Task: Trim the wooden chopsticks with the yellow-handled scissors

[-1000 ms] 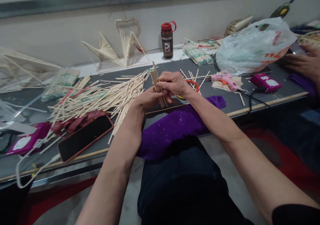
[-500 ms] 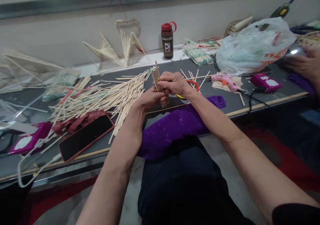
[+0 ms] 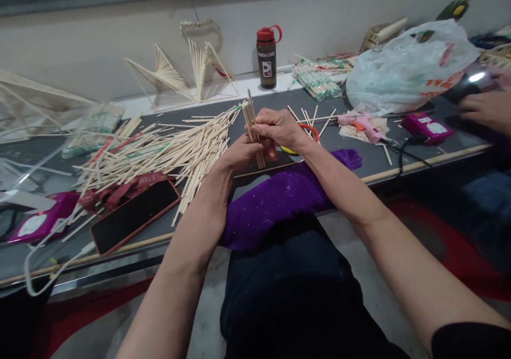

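A small bundle of wooden sticks (image 3: 248,115) stands nearly upright between my two hands above the table's front edge. My left hand (image 3: 241,154) is closed round the lower part of the bundle. The fingers of my right hand (image 3: 277,127) pinch the same sticks higher up, on the right side. Left of my hands lies a large loose pile of sticks (image 3: 199,149). Just behind my right wrist, scissors with red and yellow handles (image 3: 311,131) are partly hidden. A purple cloth (image 3: 275,205) lies below my forearms, over the table edge and my lap.
A pink glue gun (image 3: 365,125) rests at right beside a magenta box (image 3: 428,128). A bottle (image 3: 266,61) stands at the back, near stick models (image 3: 170,74). A phone (image 3: 136,218) lies front left. Another person's hand (image 3: 487,106) is at far right, beyond a plastic bag (image 3: 411,72).
Both hands keep hold of the bundle, with only a slight shift of the fingers. The whole view has moved a little. The other person's hand at far right has shifted slightly.
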A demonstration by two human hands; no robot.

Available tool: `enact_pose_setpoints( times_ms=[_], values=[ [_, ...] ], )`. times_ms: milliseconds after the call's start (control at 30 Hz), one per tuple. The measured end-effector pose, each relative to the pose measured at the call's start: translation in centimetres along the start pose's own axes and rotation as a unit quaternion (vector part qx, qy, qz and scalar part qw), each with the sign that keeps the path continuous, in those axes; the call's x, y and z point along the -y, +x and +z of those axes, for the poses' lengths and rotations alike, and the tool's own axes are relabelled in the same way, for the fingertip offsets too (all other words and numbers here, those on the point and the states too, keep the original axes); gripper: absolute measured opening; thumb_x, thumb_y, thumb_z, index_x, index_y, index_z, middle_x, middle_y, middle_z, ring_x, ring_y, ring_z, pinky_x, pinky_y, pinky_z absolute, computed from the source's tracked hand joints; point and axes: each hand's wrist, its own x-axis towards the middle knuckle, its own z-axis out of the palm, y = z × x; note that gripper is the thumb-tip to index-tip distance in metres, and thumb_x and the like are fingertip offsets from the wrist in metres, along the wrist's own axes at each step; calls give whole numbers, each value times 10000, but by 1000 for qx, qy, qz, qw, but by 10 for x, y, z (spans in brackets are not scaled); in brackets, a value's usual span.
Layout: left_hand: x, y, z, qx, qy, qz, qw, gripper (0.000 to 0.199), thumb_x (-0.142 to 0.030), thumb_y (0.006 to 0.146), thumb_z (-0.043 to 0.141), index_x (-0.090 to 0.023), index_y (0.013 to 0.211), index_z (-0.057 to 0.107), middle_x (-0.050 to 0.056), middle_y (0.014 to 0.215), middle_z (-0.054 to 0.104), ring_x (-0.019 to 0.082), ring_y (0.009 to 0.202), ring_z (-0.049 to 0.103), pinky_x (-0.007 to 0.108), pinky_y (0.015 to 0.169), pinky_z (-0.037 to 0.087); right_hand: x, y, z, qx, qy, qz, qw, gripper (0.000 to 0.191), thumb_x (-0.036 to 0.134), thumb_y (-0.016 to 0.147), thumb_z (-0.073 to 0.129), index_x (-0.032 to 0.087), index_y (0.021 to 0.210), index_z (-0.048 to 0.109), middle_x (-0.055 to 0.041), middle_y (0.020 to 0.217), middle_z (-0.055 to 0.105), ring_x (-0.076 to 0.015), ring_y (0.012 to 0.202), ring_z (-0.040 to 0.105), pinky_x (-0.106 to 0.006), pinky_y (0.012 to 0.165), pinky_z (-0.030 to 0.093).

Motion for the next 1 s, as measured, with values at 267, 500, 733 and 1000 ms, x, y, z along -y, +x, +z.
enact_pose_setpoints(
  times_ms=[267,500,733,1000],
  values=[
    [-3,-1,-1,19,49,-3,999,212,-337,796,703,-133,854,699,44,654,687,163,657,659,318,735,531,8,-3,-5,33,14,0,999,263,393,868,629,177,719,646,14,751,547,-111,769,485,-265,741,422],
    [-5,2,-1,48,90,31,994,271,-390,804,715,-120,829,710,56,633,696,150,591,650,276,645,521,13,-3,-5,57,16,9,998,227,407,824,674,184,802,711,-7,783,608,-142,859,523,-276,776,443],
    [-3,1,-4,60,110,24,992,250,-377,820,691,-129,825,727,65,638,703,145,603,650,256,630,507,18,-4,-6,68,-5,8,998,202,355,810,675,180,711,689,-1,764,588,-129,807,524,-270,742,439],
    [0,2,-6,36,68,5,997,306,-428,775,733,-123,793,709,95,696,716,187,667,683,305,677,548,11,-2,-1,26,-42,12,999,250,321,800,654,161,621,583,24,693,535,-93,676,473,-250,643,377]
  ],
)
